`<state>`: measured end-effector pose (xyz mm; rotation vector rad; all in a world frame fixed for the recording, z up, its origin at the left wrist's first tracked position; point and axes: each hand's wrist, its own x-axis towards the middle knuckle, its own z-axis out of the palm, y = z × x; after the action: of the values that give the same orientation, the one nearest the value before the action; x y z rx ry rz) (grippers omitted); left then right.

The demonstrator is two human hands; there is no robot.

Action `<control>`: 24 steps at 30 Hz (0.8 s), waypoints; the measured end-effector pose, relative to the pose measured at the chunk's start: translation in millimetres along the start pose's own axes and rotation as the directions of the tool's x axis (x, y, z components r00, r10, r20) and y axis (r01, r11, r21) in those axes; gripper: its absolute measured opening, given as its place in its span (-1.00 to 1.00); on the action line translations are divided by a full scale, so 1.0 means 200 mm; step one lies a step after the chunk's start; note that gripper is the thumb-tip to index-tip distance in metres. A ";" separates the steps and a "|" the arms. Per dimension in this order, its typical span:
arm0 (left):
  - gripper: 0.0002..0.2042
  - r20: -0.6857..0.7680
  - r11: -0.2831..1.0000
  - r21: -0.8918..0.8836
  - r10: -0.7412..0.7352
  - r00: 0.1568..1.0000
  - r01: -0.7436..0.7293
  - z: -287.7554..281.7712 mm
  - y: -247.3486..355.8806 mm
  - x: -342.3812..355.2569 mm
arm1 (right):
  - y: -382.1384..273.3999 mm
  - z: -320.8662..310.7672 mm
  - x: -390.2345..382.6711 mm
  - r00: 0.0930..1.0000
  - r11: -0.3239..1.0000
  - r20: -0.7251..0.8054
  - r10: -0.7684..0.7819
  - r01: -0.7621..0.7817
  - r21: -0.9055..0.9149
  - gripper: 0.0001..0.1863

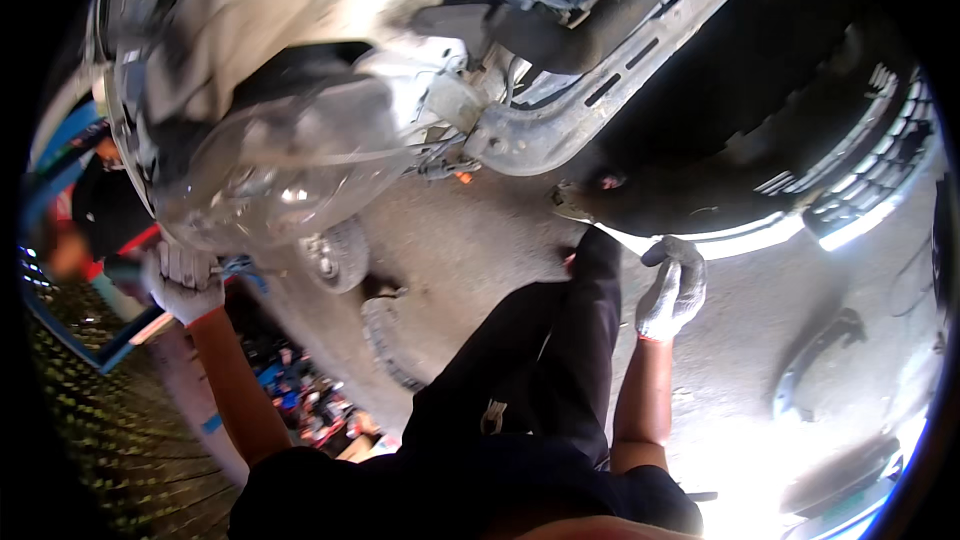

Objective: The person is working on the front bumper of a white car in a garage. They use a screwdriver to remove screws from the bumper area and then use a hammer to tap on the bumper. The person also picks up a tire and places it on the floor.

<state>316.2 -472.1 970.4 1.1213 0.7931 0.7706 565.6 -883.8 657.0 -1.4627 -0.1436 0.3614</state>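
Observation:
My left hand (187,280), in a white knit glove, is closed below the cloudy headlight (300,165) at the car's front corner. Its fingers wrap round something I cannot make out; a dark piece shows at its left. My right hand (675,290) wears a similar glove with dirty fingertips. Its fingers are loosely bent and apart, close to the pale edge of a detached-looking bumper cover (745,240); whether they touch it cannot be told. The cover's dark inside faces up. A bare metal crossbeam (590,105) crosses the car's front beside the headlight.
Another person (110,205) in dark clothing with red trim is at far left. Loose wiring with an orange connector (462,177) hangs below the beam. A wheel (335,255) and a curved strip (385,340) are on the concrete floor (480,250). Assorted items (310,395) lie lower left.

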 end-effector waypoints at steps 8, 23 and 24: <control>-0.65 -0.276 0.789 -0.612 -0.271 0.922 0.049 -0.31 -0.98 -0.86 | -1.02 0.44 0.04 0.770 0.780 0.450 -0.452 0.586 -0.219 -0.70; -0.85 -0.432 0.646 -0.721 -0.701 0.567 0.249 -0.01 -2.69 -1.86 | -1.64 2.13 0.54 -0.300 -0.415 0.939 -0.170 0.886 0.209 -0.49; -0.84 -0.410 0.617 -0.738 -0.732 0.545 0.274 -0.04 -2.72 -1.84 | -1.67 2.13 0.65 -0.232 -0.438 0.958 -0.166 0.888 0.139 -0.51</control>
<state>193.4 -917.2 502.6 -0.0937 1.3238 0.8086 604.3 -460.9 1018.0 -1.5380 -2.5501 -0.6989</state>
